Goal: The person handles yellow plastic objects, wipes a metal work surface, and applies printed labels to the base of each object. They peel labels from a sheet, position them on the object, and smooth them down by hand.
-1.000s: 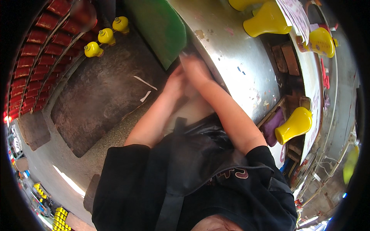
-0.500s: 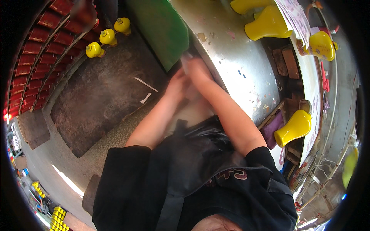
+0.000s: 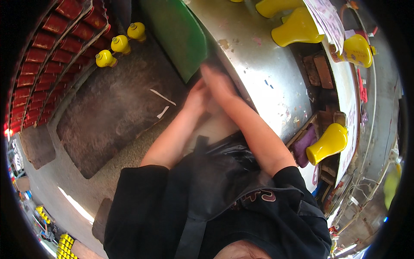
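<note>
Both my hands are together low beside the metal-topped table (image 3: 254, 56), just under the lower corner of a green panel (image 3: 185, 43). My left hand (image 3: 199, 94) looks curled, but its fingers are mostly hidden. Crossing in front and a little farther out is my right hand (image 3: 217, 80), its fingers smeared by motion and lost in shadow. Whatever lies between the hands cannot be made out. A pale surface (image 3: 211, 127) shows between my forearms, above my black apron (image 3: 211, 172).
Several yellow vases (image 3: 297, 28) lie on the table's far end; another yellow vase (image 3: 327, 143) rests at its right side by a purple cloth (image 3: 304, 144). Yellow bottles (image 3: 120, 44) stand on a dark board (image 3: 116, 103) with paper strips (image 3: 162, 112). Red stacked pieces (image 3: 43, 56) line the left.
My right hand has shifted slightly away from the table, toward the green panel's corner. A whitish thing at its fingers no longer shows. My left hand has hardly moved.
</note>
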Demonstrator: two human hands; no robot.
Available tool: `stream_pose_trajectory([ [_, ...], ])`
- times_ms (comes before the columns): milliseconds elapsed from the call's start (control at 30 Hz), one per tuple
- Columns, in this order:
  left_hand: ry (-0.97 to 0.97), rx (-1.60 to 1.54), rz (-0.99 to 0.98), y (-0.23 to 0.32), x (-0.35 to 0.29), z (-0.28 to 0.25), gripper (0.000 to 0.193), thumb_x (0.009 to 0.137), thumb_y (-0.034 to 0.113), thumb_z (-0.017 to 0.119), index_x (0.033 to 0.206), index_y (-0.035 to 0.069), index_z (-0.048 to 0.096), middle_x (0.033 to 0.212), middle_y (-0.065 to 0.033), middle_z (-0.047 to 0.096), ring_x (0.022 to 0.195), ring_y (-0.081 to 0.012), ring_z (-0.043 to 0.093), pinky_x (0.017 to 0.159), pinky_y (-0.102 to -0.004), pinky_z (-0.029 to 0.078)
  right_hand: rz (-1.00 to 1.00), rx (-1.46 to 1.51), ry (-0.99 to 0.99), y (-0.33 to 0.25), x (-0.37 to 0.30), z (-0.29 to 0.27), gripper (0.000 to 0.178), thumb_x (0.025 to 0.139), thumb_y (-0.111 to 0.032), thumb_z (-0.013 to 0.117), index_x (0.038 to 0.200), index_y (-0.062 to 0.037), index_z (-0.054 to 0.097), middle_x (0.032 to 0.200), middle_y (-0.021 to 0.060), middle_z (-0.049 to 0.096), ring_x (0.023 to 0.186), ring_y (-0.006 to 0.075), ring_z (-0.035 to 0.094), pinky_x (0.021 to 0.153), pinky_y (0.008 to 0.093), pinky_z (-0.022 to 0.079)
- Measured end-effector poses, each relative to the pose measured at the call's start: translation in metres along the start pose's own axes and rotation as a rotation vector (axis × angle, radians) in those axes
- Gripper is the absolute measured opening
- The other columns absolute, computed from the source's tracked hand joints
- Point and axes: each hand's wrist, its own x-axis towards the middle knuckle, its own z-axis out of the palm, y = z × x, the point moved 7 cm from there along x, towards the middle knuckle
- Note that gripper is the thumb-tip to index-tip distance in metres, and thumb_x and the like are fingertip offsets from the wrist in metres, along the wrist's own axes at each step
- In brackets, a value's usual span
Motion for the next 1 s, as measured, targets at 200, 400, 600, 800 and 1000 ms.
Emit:
stream_pose_trajectory([
  [200,-0.06,-0.02,0.015,-0.006,0.008,-0.01,0.054,0.096,0.005,0.064,0.149,0.005,0.05,0.141,-0.0108,0.06,0.125,-0.0254,0.061,0.106,-0.0378,0.049,-0.425,-0.353,0.073,-0.008,0.003,0.019,0.039,0.1,-0.014,0.051,0.138,-0.0123,0.055,0.095,0.0249,0.067,0.091,0.0381,0.071,0.075,0.0479,0.057],
  [400,-0.016,-0.025,0.014,-0.002,0.004,-0.006,0.048,0.098,0.005,0.061,0.145,0.006,0.052,0.136,-0.0097,0.062,0.123,-0.0248,0.061,0.106,-0.0394,0.049,-0.427,-0.236,0.044,-0.008,0.004,0.022,0.024,0.099,-0.017,0.053,0.12,-0.0095,0.062,0.09,0.0234,0.066,0.08,0.0393,0.071,0.069,0.0498,0.057],
  [600,0.048,-0.032,-0.031,-0.005,0.002,-0.005,0.042,0.102,0.009,0.058,0.143,0.009,0.051,0.136,-0.0074,0.061,0.125,-0.0237,0.06,0.107,-0.0401,0.049,-0.131,-0.196,-0.173,-0.004,0.0,0.016,0.031,0.099,-0.023,0.052,0.11,-0.0005,0.071,0.107,0.0253,0.07,0.105,0.039,0.069,0.09,0.0457,0.055],
  [800,-0.063,-0.044,-0.079,-0.012,0.016,-0.018,0.042,0.102,0.023,0.062,0.141,0.012,0.053,0.134,-0.0065,0.063,0.121,-0.0225,0.061,0.103,-0.0402,0.052,-0.348,-0.62,-0.171,-0.02,-0.004,0.024,0.025,0.091,-0.013,0.059,0.103,-0.0009,0.076,0.107,0.0182,0.073,0.094,0.033,0.074,0.078,0.0442,0.06],
  [1000,-0.135,0.079,-0.085,-0.009,0.009,-0.016,0.038,0.101,0.026,0.065,0.136,0.012,0.056,0.129,-0.0074,0.064,0.116,-0.0237,0.063,0.099,-0.0417,0.054,-0.361,-0.809,-0.233,-0.032,0.001,0.041,0.02,0.081,-0.013,0.068,0.095,-0.0133,0.082,0.104,0.0063,0.077,0.1,0.0255,0.071,0.071,0.0381,0.06],
])
